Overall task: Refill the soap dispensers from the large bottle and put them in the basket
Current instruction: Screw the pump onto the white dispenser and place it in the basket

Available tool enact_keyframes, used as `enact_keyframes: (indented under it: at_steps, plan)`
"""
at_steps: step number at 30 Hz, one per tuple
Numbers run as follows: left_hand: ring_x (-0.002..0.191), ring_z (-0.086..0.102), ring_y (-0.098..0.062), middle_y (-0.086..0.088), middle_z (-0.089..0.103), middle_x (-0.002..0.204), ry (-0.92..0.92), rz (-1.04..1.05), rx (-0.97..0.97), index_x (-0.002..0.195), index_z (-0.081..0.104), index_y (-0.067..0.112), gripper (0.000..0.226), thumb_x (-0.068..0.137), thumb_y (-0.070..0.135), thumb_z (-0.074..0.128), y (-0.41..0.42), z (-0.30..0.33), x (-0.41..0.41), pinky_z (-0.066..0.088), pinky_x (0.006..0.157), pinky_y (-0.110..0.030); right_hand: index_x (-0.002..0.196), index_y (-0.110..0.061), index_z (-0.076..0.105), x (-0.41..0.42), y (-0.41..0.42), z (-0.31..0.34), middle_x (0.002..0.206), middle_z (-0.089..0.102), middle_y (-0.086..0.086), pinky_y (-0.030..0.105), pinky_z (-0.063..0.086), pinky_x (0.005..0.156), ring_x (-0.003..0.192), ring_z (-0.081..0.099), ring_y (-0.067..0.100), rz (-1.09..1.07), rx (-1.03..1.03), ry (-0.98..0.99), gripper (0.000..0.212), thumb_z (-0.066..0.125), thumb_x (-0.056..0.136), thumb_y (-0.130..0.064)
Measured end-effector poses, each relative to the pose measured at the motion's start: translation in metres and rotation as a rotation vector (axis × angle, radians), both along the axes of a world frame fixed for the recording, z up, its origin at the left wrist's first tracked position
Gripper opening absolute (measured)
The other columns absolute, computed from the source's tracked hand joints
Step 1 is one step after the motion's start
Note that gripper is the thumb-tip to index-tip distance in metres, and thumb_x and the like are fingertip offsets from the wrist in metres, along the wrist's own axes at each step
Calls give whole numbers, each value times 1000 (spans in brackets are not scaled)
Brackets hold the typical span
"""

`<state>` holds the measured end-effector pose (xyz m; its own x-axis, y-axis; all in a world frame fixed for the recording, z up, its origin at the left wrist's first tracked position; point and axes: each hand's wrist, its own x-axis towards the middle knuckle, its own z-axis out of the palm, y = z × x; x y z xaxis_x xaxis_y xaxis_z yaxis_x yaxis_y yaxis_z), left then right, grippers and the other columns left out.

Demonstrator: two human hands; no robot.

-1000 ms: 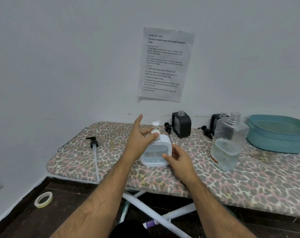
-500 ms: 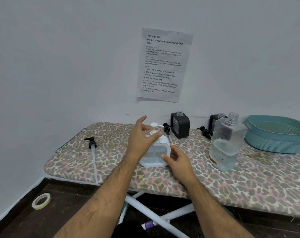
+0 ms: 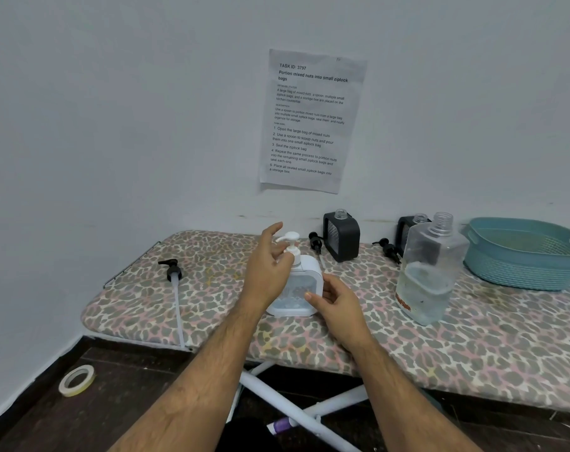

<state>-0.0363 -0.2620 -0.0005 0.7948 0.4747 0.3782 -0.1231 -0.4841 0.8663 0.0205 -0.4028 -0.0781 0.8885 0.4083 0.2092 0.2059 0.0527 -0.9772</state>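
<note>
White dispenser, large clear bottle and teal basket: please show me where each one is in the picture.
white dispenser [image 3: 297, 290]: head view, on its front window between the two hands.
large clear bottle [image 3: 424, 288]: head view, on its liquid-filled lower body.
teal basket [image 3: 518, 272]: head view, on its ribbed outer wall.

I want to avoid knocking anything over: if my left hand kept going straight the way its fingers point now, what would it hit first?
Probably the white pump head of the white dispenser; the left hand already has fingers at its neck. Beyond that the wall, though depth is hard to judge.
</note>
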Motion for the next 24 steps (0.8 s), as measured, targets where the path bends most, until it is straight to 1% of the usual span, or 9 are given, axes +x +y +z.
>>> enact_keyframes:
  at_steps: [3, 5, 7, 9, 14, 17, 19, 22, 24]
  plan:
    - [117, 57, -12, -3, 57, 134, 34, -67, 15, 150, 29, 34, 62, 97, 13, 51, 0, 1, 3, 47, 91, -24, 123, -15, 62, -1, 0, 2, 111, 71, -4, 25, 58, 84, 97, 70, 4, 7, 15, -2, 37, 72, 88, -8]
    - [117, 54, -9, 4, 55, 130, 32, -39, 22, 154, 18, 33, 77, 93, 27, 64, -1, 1, 4, 43, 95, -28, 122, -15, 62, -1, 0, 2, 111, 72, -2, 23, 58, 82, 97, 70, 5, 10, 22, -1, 36, 72, 88, -7]
    - [108, 54, -1, 11, 57, 118, 4, 28, 4, 155, 12, 33, 100, 81, 39, 79, -2, 2, 4, 42, 88, -20, 121, -16, 63, -1, -1, 1, 110, 72, -1, 25, 58, 81, 96, 70, 6, 12, 22, 0, 36, 72, 88, -8]
    - [101, 53, 6, 15, 57, 106, -15, 58, -6, 155, 13, 33, 110, 72, 38, 86, -2, 4, 3, 39, 81, -11, 121, -16, 63, -1, -1, 1, 110, 72, -1, 27, 59, 80, 96, 71, 8, 13, 22, 12, 36, 72, 88, -8]
    - [93, 58, 5, 17, 63, 95, -6, 75, -21, 155, 18, 29, 105, 75, 26, 86, 3, 4, 1, 40, 77, -10, 123, -16, 63, -1, 0, 1, 110, 72, -3, 27, 59, 81, 96, 70, 6, 5, 19, 19, 37, 72, 88, -9]
    - [101, 63, -3, 10, 69, 98, 9, 29, -59, 155, 18, 34, 97, 81, 26, 80, 8, 0, -2, 46, 92, -24, 126, -16, 62, 0, 0, -1, 111, 71, -4, 34, 60, 85, 98, 70, 8, -1, -5, 16, 40, 73, 87, -12]
    - [108, 64, -9, 5, 72, 99, 22, -5, -54, 155, 17, 35, 91, 85, 26, 75, 11, -4, -2, 43, 104, -34, 126, -15, 62, 0, 0, -1, 111, 72, -3, 37, 60, 85, 98, 70, 9, 0, -4, 15, 41, 74, 87, -11]
    - [118, 59, -8, 0, 69, 122, 56, -57, -55, 156, 15, 37, 83, 91, 26, 65, 12, -6, -1, 43, 109, -45, 126, -14, 63, 0, 0, -1, 110, 72, -3, 36, 60, 86, 98, 70, 9, -1, 4, 14, 41, 73, 87, -10]
    - [124, 53, -7, 1, 60, 137, 79, -93, -56, 156, 15, 34, 79, 94, 27, 63, 9, -4, 1, 41, 111, -44, 126, -14, 62, -1, 0, 0, 110, 72, -3, 33, 60, 86, 98, 70, 8, 5, 12, 10, 40, 73, 87, -9]
